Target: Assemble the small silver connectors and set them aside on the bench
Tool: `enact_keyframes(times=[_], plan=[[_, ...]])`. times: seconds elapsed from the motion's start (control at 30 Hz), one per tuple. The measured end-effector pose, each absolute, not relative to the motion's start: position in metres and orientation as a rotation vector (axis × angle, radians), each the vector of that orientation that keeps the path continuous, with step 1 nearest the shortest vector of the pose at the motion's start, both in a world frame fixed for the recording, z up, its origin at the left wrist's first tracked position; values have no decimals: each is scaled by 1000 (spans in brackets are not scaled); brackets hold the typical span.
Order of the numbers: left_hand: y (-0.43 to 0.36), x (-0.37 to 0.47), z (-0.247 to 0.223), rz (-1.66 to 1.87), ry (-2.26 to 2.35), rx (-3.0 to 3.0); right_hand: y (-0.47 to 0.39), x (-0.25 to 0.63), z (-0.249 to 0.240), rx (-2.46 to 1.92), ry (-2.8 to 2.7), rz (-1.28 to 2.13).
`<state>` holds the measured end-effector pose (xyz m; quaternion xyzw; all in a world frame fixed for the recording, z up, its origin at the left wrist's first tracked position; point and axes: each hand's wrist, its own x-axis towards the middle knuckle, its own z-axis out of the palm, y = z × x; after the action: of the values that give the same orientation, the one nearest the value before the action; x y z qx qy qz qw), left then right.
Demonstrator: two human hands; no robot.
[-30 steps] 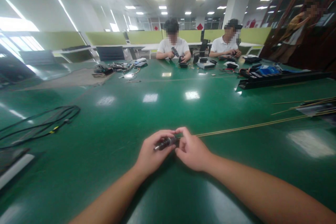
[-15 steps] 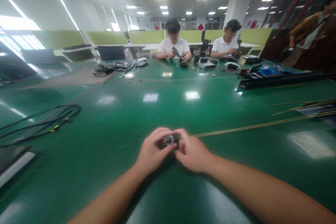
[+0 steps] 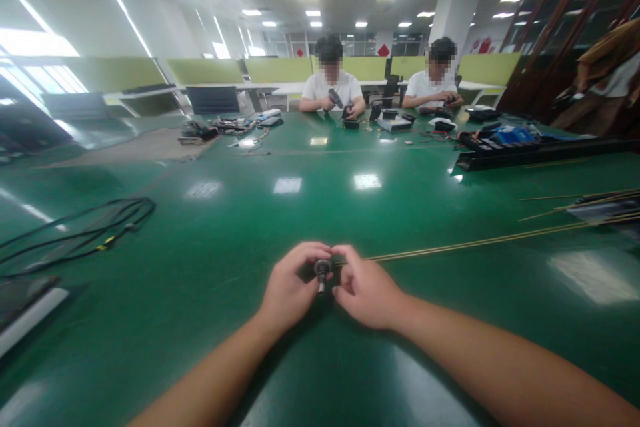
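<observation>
In the middle of the head view, a small dark metal part (image 3: 323,269) with a round flange and a thin shaft lies between my two hands, the shaft's bright end pointing down toward me. My left hand (image 3: 291,283) is closed on it, with fingers over the far side and thumb on the near side. At its right is my right hand (image 3: 367,287), fingers bent, thumb and index finger apart. The right index tip meets the left fingertips above the part. Two thin brass-coloured rods (image 3: 450,240) run rightward along the table from behind the right hand.
Black cables (image 3: 123,220) lie looped at the left of the green table (image 3: 240,213). More rods and a dark plastic bag (image 3: 595,210) rest at the right. Beyond are a black channel (image 3: 530,152), electronic parts, and two seated co-workers. Another person stands at far right.
The metal part has turned between my fingers; its shaft end, pointing left before, now points down toward me. Both hands have stayed in place. The person at far right has moved farther right.
</observation>
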<state>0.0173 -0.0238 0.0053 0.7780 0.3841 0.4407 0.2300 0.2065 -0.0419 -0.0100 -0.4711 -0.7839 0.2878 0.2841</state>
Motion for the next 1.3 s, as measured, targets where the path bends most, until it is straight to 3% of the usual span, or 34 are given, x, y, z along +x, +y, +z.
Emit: enact_keyframes(times=[1.0, 1.3], plan=[[-26, 16, 10, 1158, 1210, 1983, -44, 207, -8, -1215, -2094, 785], [-25, 16, 0, 1190, 1176, 1924, -38, 205, -21, -1146, -1711, 1039]])
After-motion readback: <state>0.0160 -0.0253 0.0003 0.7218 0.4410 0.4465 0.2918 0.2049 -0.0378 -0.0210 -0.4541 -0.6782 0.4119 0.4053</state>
